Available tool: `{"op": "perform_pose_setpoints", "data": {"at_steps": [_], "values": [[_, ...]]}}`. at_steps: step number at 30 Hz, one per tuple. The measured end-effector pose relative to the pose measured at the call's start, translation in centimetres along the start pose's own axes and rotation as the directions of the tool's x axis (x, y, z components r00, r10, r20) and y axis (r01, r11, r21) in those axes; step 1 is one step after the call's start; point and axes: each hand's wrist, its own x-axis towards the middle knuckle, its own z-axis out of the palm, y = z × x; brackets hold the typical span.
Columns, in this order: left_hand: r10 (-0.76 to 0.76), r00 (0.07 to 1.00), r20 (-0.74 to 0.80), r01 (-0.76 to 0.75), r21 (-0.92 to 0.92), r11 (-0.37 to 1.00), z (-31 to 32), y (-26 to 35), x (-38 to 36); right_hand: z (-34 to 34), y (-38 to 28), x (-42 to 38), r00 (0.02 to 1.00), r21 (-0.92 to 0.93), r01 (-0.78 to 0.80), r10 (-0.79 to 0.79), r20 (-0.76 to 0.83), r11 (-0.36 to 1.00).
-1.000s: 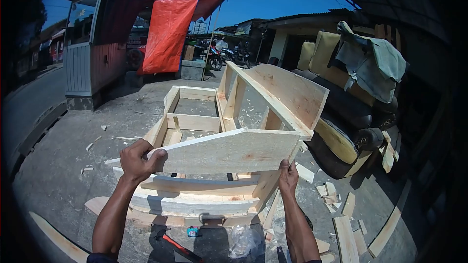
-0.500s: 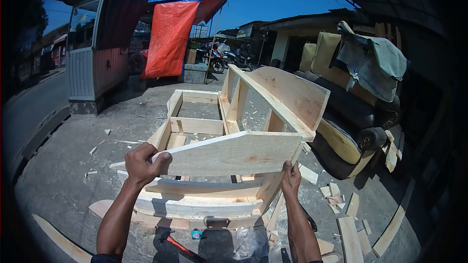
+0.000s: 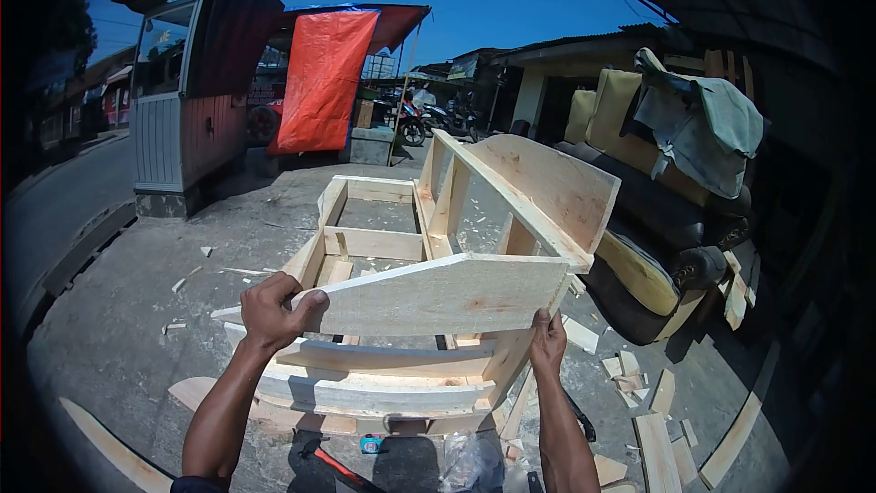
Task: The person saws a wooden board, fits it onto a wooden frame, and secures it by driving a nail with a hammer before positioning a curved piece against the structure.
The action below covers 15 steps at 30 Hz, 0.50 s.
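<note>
Strong daylight is pouring down from high above, brightening the pale board and making the red tarpaulin glow. Crisp dark shadows are falling across the concrete ground, while the sofa is sinking into murky shade at right. The wide lens is bending the kiosk and outer edges, black vignetting is swallowing the corners, and the distant motorbikes are looking small and soft.

No text is legible. Marks on the kiosk window, ten o'clock, and small teal item, between six and seven, are too small to read.
</note>
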Motion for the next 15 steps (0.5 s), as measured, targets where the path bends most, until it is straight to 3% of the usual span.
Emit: {"op": "perform_pose_setpoints", "data": {"at_steps": [10,15], "values": [[-0.001,1.0,-0.031,0.0,-0.031,1.0,0.02,0.15,-0.05,0.45,0.75,0.28,0.997,0.052,0.071,-0.07,-0.023,0.996],[-0.008,1.0,0.001,0.008,0.001,1.0,0.13,-0.31,-0.04,-0.01,0.28,0.15,0.999,0.091,0.026,-0.03,0.038,0.995]]}}
